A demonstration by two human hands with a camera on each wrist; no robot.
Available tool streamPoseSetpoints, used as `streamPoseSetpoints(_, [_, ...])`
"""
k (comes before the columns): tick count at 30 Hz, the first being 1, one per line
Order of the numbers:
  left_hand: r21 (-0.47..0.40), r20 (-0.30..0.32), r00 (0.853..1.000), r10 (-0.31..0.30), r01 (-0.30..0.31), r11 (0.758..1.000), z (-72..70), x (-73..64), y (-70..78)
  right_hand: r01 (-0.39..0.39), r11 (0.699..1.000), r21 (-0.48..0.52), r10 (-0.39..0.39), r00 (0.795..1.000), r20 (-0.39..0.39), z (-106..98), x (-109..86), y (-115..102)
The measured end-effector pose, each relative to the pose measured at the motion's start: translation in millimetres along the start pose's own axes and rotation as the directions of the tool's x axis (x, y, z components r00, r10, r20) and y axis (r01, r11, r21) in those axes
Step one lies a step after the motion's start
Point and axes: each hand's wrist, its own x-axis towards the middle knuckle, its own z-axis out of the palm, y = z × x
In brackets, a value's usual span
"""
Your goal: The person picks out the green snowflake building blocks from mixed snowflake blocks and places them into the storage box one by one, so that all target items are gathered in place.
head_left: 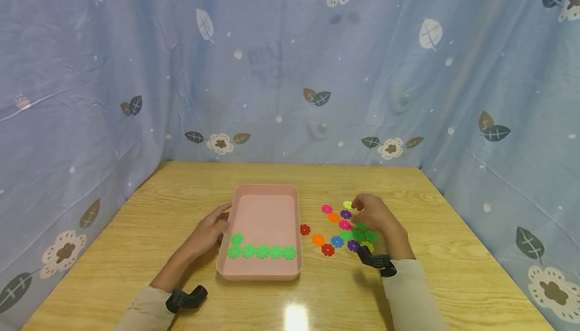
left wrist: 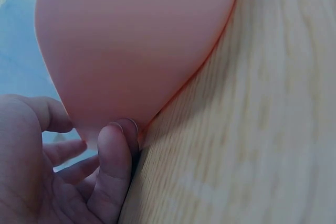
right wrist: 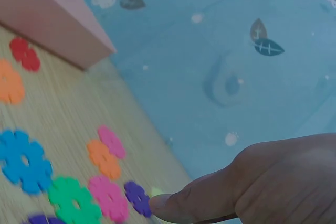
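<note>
A pink tray (head_left: 265,270) lies on the table, with several light green snowflake discs (head_left: 262,252) in a row near its front wall and one more (head_left: 237,239) above the row's left end. My left hand (head_left: 210,233) grips the tray's left side, bent fingers and thumb at its rim and outer wall. Right of the tray, my right hand (head_left: 373,214) hangs over loose discs, thumb and index apart. Its index fingertip is right at a yellow disc (head_left: 347,204); a purple disc (right wrist: 137,199) lies beside the thumb. Nothing shows between those fingertips.
Loose discs spread right of the tray: red (head_left: 305,229), orange (head_left: 318,240), blue (head_left: 337,242), pink (head_left: 327,209) and several darker green ones (head_left: 370,236), partly below my right wrist. A blue patterned curtain (head_left: 290,69) surrounds the wooden table (head_left: 190,180) at the back and sides.
</note>
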Motion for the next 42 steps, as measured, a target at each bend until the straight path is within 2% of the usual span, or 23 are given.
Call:
streamPoseSetpoints(6, [0.005,0.003,1.0,0.0,0.0,1.0,1.0,-0.1,-1.9,0.019,1.0,-0.024,-0.018,0.999,0.034,-6,-4.9,12])
streamPoseSetpoints(11, [0.002,-0.008,1.0,-0.004,0.004,1.0,1.3,0.0,-1.8,0.002,0.999,-0.048,0.0,0.999,0.049,-8,-3.3,19])
streamPoseSetpoints(23, [0.012,-0.008,1.0,-0.002,0.002,1.0,1.3,-0.1,-2.7,-0.012,0.997,-0.082,0.019,0.996,0.088,-3,-2.8,20])
streamPoseSetpoints(33, [0.048,-0.013,1.0,0.001,0.0,0.999,0.9,2.2,-2.8,-0.06,0.998,-0.029,0.063,0.994,0.088,1,-2.3,22])
streamPoseSetpoints(42, [0.039,-0.012,1.0,0.0,0.0,0.999,1.3,1.5,-2.7,-0.039,0.999,-0.003,0.039,0.997,0.07,1,-4.1,24])
